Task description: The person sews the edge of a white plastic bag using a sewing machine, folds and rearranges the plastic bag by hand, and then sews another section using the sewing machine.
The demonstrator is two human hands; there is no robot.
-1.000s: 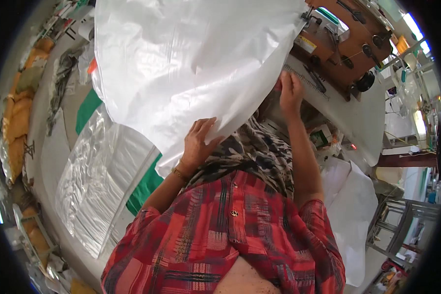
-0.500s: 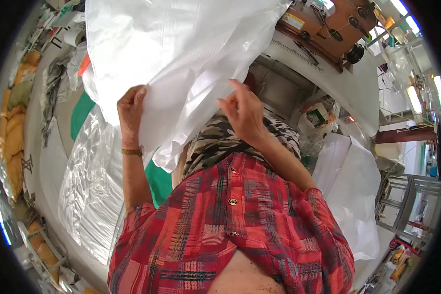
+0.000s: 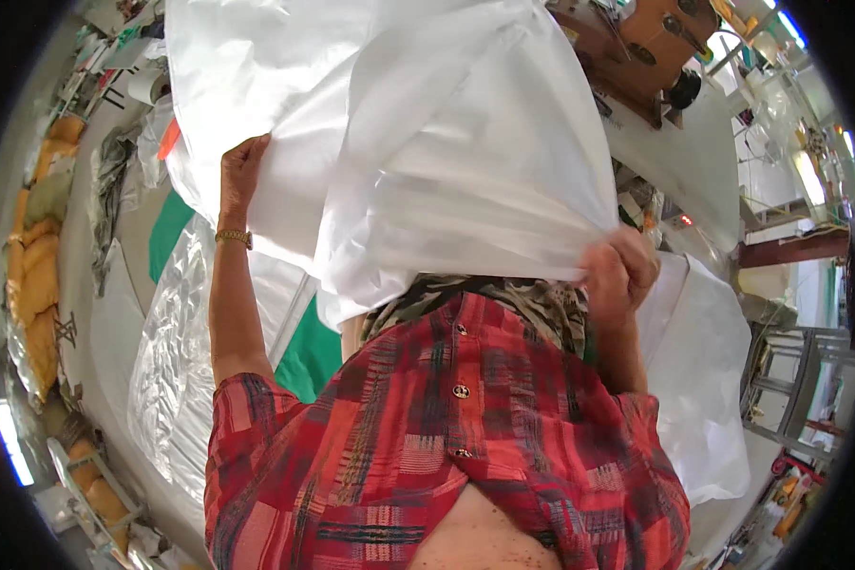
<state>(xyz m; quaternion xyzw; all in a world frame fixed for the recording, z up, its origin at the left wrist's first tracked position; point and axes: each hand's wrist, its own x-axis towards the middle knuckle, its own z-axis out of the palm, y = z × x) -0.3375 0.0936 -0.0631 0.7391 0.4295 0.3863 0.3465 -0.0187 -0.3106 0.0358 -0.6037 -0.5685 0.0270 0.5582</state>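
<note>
Here the left hand [image 3: 243, 176] is pinching the white sheet [image 3: 465, 180] on its left side; the right hand [image 3: 622, 271], blurred, is apparently clamping the near right corner. The sheet is partly covering the camouflage trousers [image 3: 551, 312], while a brown machine [image 3: 636, 62] is standing on the desk [image 3: 698, 166].

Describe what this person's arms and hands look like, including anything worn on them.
Both forearms are bare below loose, red plaid fabric shirt sleeves that end near the elbows. The left hand is ungloved, with a narrow gold-coloured wristband at its wrist. The right hand is also ungloved, though blurred.
</note>
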